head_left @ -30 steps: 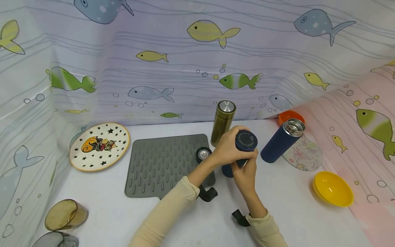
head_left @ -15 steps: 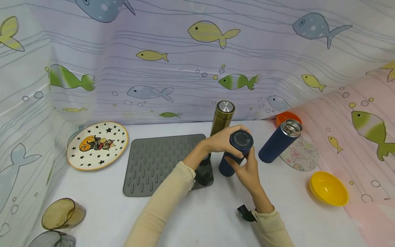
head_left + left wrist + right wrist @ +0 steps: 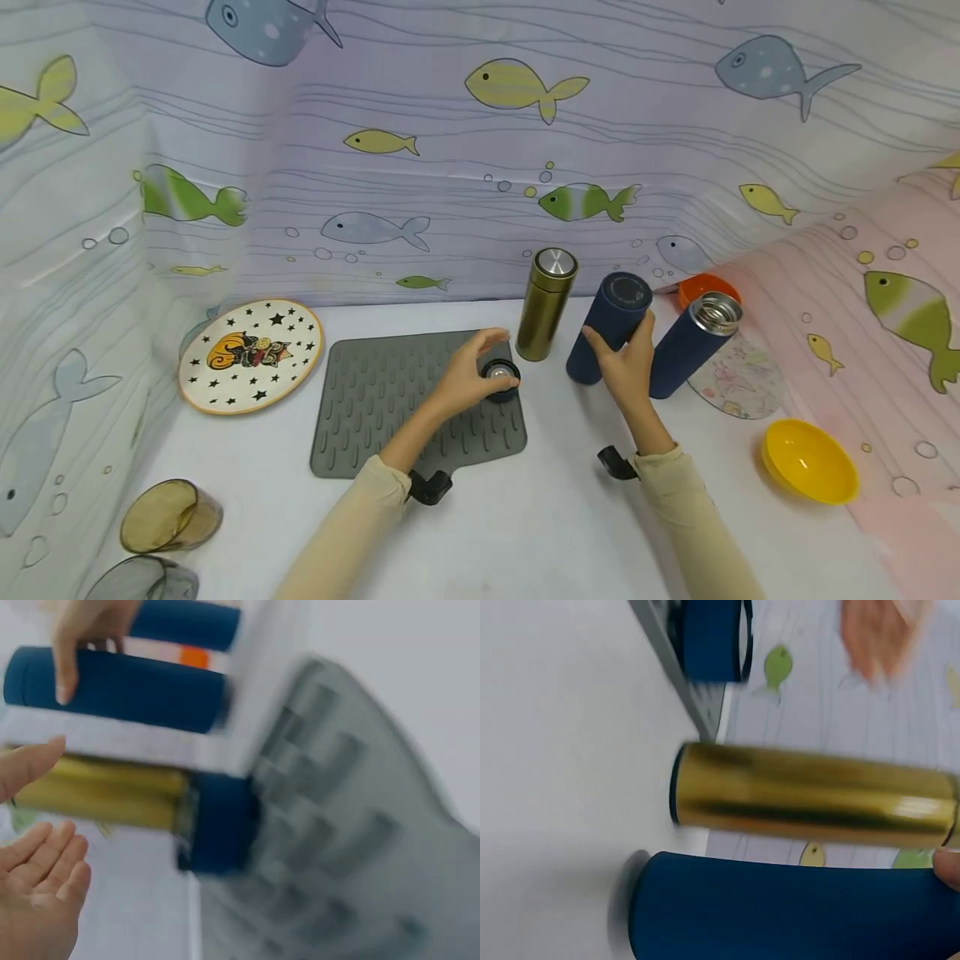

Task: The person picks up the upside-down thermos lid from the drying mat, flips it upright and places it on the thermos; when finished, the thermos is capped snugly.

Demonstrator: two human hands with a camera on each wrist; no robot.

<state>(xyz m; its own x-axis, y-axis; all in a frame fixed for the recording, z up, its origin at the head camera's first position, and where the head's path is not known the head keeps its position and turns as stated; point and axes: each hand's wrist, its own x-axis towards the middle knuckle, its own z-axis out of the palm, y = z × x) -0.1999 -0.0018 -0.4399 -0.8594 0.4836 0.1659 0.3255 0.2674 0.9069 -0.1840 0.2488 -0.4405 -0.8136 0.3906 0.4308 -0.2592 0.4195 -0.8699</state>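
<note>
My right hand (image 3: 628, 362) grips a capped dark blue thermos (image 3: 600, 329), thumb on its left and fingers on its right. In the right wrist view the base of this thermos (image 3: 780, 915) is close over the white table. My left hand (image 3: 461, 383) has its fingers spread above a dark blue thermos lid (image 3: 501, 365), which sits inside-up on a grey ridged mat (image 3: 397, 392). The left wrist view shows the left palm (image 3: 41, 892) bare, apart from the lid (image 3: 221, 823). A second blue thermos (image 3: 686, 354), without its lid, stands right of the gripped one.
A gold thermos (image 3: 546, 312) stands between mat and gripped thermos. Further right are an orange bowl (image 3: 705, 285), a patterned round mat (image 3: 738, 379) and a yellow bowl (image 3: 810, 462). To the left are a star-patterned plate (image 3: 251, 358), an amber glass (image 3: 168, 517) and a grey glass (image 3: 142, 579).
My left hand has let go of the capped thermos and moved left over the lid on the mat. The right hand has shifted that thermos right and back, close to the lidless one.
</note>
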